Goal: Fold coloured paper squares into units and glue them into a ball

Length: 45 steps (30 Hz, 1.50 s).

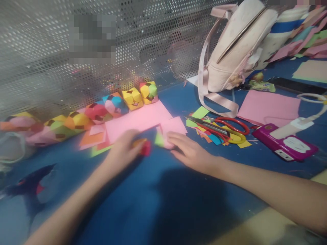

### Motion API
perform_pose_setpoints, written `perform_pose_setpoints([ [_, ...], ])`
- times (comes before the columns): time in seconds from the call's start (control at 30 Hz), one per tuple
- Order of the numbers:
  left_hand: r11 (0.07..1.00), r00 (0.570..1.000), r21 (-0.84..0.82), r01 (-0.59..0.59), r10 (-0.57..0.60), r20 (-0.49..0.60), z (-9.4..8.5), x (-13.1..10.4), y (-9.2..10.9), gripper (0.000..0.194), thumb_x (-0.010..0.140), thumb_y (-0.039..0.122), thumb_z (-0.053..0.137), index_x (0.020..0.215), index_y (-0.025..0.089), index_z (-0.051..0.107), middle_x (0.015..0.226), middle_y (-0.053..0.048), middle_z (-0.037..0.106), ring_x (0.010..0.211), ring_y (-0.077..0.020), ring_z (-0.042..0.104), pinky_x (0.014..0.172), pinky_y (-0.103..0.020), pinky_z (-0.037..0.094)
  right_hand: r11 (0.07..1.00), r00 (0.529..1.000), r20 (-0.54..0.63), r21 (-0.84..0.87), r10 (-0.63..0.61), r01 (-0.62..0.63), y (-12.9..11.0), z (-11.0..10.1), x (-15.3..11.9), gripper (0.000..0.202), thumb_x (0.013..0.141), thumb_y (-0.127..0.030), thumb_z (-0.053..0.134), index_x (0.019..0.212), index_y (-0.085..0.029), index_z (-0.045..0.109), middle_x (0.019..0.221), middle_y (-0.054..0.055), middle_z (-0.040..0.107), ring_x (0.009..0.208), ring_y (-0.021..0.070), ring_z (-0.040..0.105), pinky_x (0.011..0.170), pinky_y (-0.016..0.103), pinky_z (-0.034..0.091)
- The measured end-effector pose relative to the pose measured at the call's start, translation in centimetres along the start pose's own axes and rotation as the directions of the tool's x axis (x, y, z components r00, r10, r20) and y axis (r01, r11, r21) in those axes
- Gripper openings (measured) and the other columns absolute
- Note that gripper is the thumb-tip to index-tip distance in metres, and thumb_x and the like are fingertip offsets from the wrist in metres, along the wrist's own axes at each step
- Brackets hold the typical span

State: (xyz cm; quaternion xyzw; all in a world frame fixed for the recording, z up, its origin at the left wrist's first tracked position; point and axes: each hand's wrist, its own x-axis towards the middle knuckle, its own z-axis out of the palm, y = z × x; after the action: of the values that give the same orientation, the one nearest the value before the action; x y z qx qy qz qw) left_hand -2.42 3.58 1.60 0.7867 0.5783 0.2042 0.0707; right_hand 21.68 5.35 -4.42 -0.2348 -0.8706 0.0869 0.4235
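Note:
My left hand [125, 149] is closed on a small folded paper piece [145, 148], red and orange, over the blue surface. My right hand [187, 151] has its fingertips at a small pink and green paper piece [163, 140]; blur hides whether it grips it. Large pink paper sheets [138, 119] lie just beyond both hands. Behind them, a row of folded paper balls [133, 98] in yellow, pink, blue and green runs along the metal mesh. Orange and green paper pieces [93, 139] lie to the left of the pink sheets.
Red-handled scissors [232, 124] rest on coloured paper strips at the right. Farther right are a purple power strip [286, 141] with a white plug and a pink sheet [270, 105]. A pale pink bag [235, 44] stands behind, against the perforated metal mesh [163, 41].

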Motion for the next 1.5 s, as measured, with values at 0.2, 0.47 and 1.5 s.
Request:
perform_pose_setpoints([
  [0.2,0.992,0.994,0.088,-0.094,0.089,0.06,2.3,-0.5,-1.1,0.032,0.079,0.015,0.044,0.108,0.019,0.056,0.097,-0.009,0.065,0.089,-0.0227,0.062,0.078,-0.037,0.049,1.0,0.998,-0.066,-0.02,-0.022,0.021,-0.9,-0.8,0.5,0.028,0.086,-0.009,0.044,0.113,-0.014,0.053,0.111,0.015,0.061,0.112,0.0224,0.054,0.095,0.044,0.048],
  [0.47,0.992,0.943,0.062,-0.114,0.127,-0.306,0.0,-2.0,3.4,0.025,0.08,0.01,0.046,0.101,0.02,0.056,0.083,-0.004,0.061,0.076,-0.0175,0.059,0.068,-0.03,0.049,0.996,0.998,-0.044,0.071,-0.042,0.045,-3.0,-2.4,0.9,0.027,0.087,-0.012,0.045,0.114,-0.013,0.051,0.111,0.015,0.061,0.11,0.021,0.055,0.092,0.039,0.049],
  [1.5,0.378,0.927,-0.86,0.343,-0.285,0.245,2.2,-3.7,7.4,0.026,0.076,0.027,0.065,0.101,0.021,0.061,0.103,-0.003,0.067,0.095,-0.0183,0.063,0.081,-0.027,0.051,0.884,0.941,-0.054,0.364,0.334,-0.293,-3.8,-2.0,1.3,0.008,0.082,-0.013,0.054,0.081,-0.013,0.062,0.077,0.005,0.065,0.069,0.0118,0.061,0.064,0.022,0.05],
])
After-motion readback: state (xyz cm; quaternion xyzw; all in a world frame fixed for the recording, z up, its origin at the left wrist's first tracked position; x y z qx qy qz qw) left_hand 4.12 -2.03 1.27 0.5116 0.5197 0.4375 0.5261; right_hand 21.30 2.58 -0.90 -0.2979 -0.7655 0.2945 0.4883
